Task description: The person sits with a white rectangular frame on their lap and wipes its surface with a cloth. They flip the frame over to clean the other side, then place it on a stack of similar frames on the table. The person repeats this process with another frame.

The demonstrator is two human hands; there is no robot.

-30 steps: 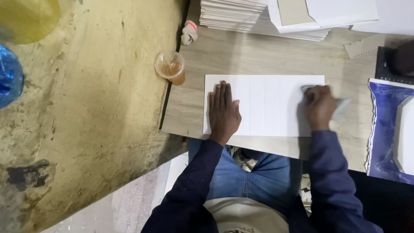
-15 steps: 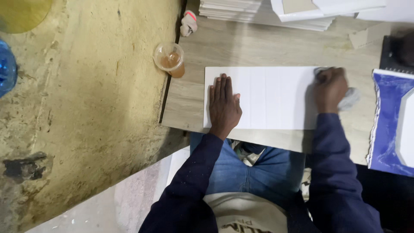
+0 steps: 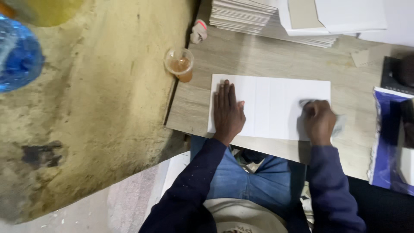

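Left hand (image 3: 227, 111): flat, fingers spread, pressing white sheet (image 3: 271, 105). Right hand (image 3: 318, 121): fisted around pale cloth (image 3: 338, 124), moved lower on the sheet since earlier.

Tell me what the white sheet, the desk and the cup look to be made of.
Flat white creased sheet: probably matte card, with parallel fold lines. Pale wood-grain desk: likely laminate, its streaks even. Small clear cup: seemingly thin plastic, with brown liquid showing through.
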